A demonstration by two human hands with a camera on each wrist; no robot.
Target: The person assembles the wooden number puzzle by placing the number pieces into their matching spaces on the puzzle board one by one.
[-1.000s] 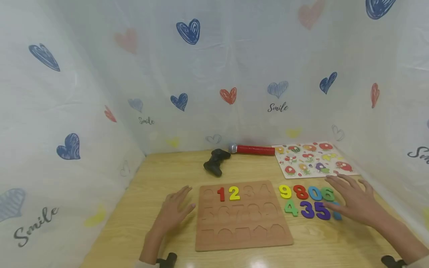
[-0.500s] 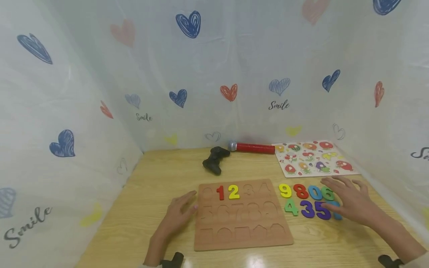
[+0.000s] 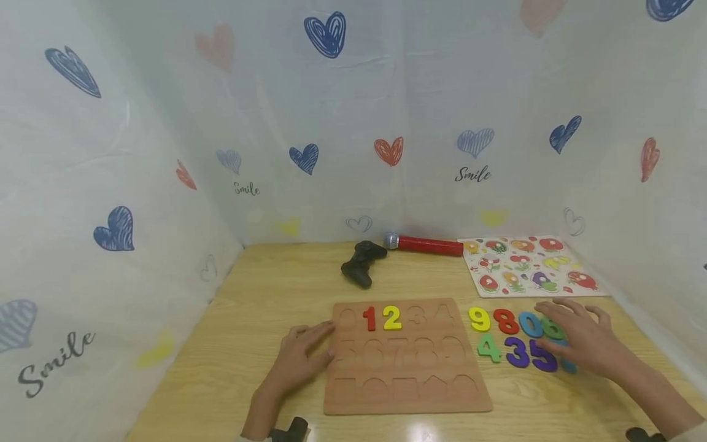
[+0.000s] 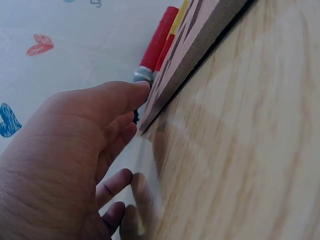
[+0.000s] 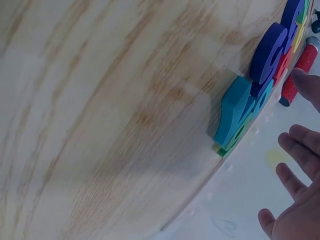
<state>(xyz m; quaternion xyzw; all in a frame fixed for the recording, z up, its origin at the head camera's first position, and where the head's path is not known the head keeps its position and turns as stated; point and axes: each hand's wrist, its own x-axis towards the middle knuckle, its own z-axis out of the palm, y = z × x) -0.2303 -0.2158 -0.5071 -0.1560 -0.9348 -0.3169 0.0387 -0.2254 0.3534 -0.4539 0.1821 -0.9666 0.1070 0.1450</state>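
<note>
My left hand [image 3: 301, 359] is at the left edge of a wooden number puzzle board [image 3: 409, 393], thumb and index finger extended and nearly at or touching the rim. A red number 1 [image 3: 369, 318] and a yellow number 2 [image 3: 392, 318] sit in the board's top row. Over the right end of the loose numbers hovers my right hand [image 3: 588, 337], fingers spread and holding nothing. Under or beside it lie a green 6 [image 3: 552, 329], a purple 5 [image 3: 544, 357] and a blue number [image 5: 232, 110], partly covered in the head view.
Further loose numbers include a yellow 9 [image 3: 479, 319], red 8 [image 3: 506, 321], blue 0 [image 3: 531, 324], green 4 [image 3: 488, 348] and purple 3 [image 3: 517, 352]. Behind are a black game controller [image 3: 361, 264], a red-handled microphone-like object [image 3: 431, 245] and a fruit picture board [image 3: 530, 293].
My left hand has moved right, up to the puzzle board's edge. My right hand stays over the same numbers. The head view has shifted slightly.
</note>
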